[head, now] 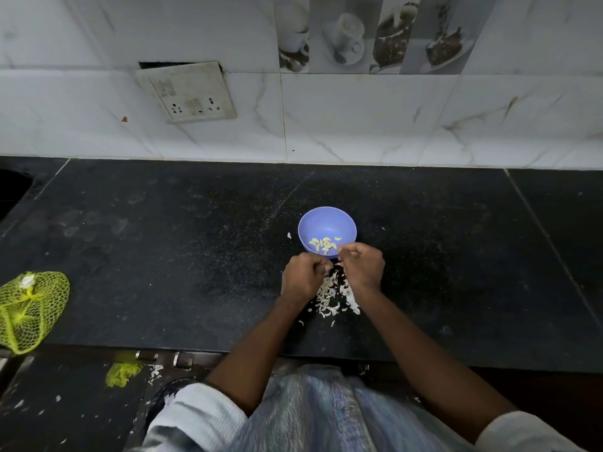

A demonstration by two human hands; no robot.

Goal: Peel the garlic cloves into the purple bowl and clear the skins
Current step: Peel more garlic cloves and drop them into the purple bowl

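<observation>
Peeling is under way — your left hand point(303, 276) and right hand point(360, 264), fingers curled together on something hidden, work at the purple bowl point(327, 231) mid-table. Next: drop the clove among the peeled cloves point(323, 245), then gather the skins point(332, 296).

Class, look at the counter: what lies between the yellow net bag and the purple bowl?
In the head view, only bare dark counter with pale specks lies between the net bag and the bowl. The garlic skins lie nearer the person, between the wrists.
</observation>
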